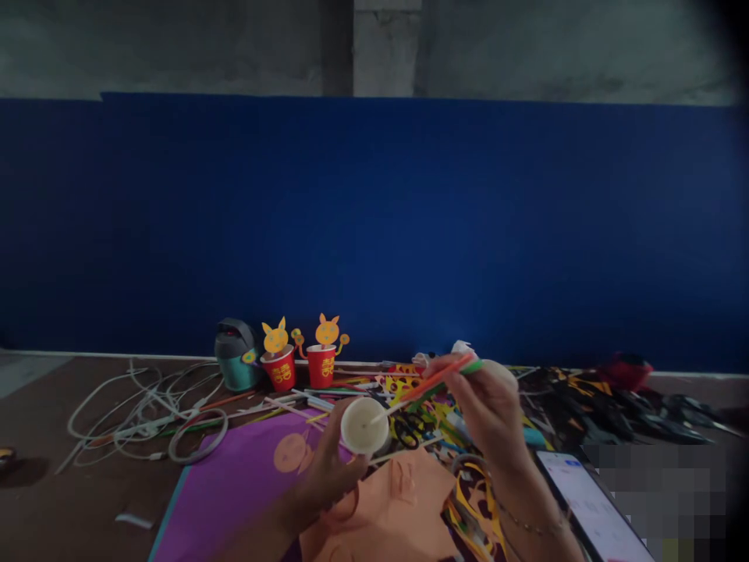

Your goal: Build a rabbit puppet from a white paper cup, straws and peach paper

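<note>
A paper cup [363, 426] is gripped in my left hand [324, 468], its open mouth turned up towards me and its pale inside showing. My right hand [488, 410] is closed around a slim orange-and-green tool with a thin pale shaft [430, 382]. The shaft slants down to the left and its end reaches into the cup's mouth; I cannot make out the tool's exact kind. Below the hands lie orange paper sheets [392, 507], and a purple sheet [234, 476] with a round orange paper cutout [291, 453] is to the left.
Two red paper cups [321, 367] with orange animal-face cutouts stand at the back, beside a teal-and-grey container [237, 363]. White cables [137, 414] tangle at left. Scissors [408, 429] and paper scraps lie behind the hands. A phone [588, 503] rests at right, before dark tools [620, 414].
</note>
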### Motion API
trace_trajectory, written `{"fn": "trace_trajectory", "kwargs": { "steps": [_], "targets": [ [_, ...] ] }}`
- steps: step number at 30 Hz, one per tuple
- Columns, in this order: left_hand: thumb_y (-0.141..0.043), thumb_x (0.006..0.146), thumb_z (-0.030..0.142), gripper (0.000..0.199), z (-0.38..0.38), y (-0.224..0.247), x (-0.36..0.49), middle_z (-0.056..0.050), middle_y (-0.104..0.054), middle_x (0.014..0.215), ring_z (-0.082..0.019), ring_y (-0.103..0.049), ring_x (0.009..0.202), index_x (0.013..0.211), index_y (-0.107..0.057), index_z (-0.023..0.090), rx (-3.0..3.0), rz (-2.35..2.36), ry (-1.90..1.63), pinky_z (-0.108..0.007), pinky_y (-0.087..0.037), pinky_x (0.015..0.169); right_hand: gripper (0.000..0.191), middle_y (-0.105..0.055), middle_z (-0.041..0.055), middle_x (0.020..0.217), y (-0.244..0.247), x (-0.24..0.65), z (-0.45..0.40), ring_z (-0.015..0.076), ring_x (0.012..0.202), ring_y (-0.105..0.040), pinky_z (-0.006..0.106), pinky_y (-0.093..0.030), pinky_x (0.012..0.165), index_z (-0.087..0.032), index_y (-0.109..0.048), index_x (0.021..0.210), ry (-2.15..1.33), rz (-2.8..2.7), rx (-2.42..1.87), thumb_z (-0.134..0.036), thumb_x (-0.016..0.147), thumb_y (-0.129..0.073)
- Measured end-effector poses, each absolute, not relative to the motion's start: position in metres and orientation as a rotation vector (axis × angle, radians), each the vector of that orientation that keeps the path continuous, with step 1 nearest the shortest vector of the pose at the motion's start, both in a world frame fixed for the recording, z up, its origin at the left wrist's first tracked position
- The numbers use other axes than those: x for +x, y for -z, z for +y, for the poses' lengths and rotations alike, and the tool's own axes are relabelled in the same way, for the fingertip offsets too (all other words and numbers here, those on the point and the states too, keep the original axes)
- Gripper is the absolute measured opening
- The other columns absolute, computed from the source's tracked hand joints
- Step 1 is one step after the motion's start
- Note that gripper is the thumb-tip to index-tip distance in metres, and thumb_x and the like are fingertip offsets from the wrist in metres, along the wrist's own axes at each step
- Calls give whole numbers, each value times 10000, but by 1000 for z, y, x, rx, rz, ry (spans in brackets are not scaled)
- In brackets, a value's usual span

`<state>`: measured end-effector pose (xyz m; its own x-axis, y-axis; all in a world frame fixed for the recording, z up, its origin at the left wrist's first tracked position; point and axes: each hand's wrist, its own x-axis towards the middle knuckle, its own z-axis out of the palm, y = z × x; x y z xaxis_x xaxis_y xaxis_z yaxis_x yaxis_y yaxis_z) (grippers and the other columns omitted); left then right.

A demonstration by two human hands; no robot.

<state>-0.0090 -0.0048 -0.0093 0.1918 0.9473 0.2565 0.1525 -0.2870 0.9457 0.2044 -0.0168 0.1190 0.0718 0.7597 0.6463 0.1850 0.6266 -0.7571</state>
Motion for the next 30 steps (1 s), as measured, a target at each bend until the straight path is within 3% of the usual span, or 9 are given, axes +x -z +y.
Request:
{"fn": "trace_trajectory", "kwargs": {
  "steps": [5,15,23,30],
  "targets": [
    [-562,688,40,563,-5,0,-17,-47,-658,1007,-235,-566,1043,1218,-529,226,1757,987,-1115,-371,-354,1002,167,-704,70,904,-117,177,-20,183,836,-642,304,-504,763,-205,-695,958,-409,-1861,-805,-208,877,-550],
    [-614,773,222,593,-4,6,-22,-80,-619,1137,-275,-500,1149,1329,-409,203,1757,831,-1111,-423,-345,1028,173,-705,43,901,-110,170,-16,165,831,-643,260,-480,742,-223,-679,989,-471,-1907,-732,-166,875,-561],
    [-580,838,311,569,-5,5,-22,-81,-615,1189,-258,-546,1102,1363,-377,230,1707,813,-1072,-403,-384,999,164,-703,40,897,-114,172,-18,158,818,-640,257,-474,740,-225,-680,984,-485,-1908,-756,-185,888,-554],
    [-627,811,395,646,-7,10,-23,-103,-551,1304,-285,-423,1272,1382,-364,243,1443,701,-1080,-450,-322,1067,150,-671,44,907,-108,160,-15,158,838,-622,258,-474,742,-206,-681,961,-623,-1969,-802,-226,889,-551]
  ]
}}
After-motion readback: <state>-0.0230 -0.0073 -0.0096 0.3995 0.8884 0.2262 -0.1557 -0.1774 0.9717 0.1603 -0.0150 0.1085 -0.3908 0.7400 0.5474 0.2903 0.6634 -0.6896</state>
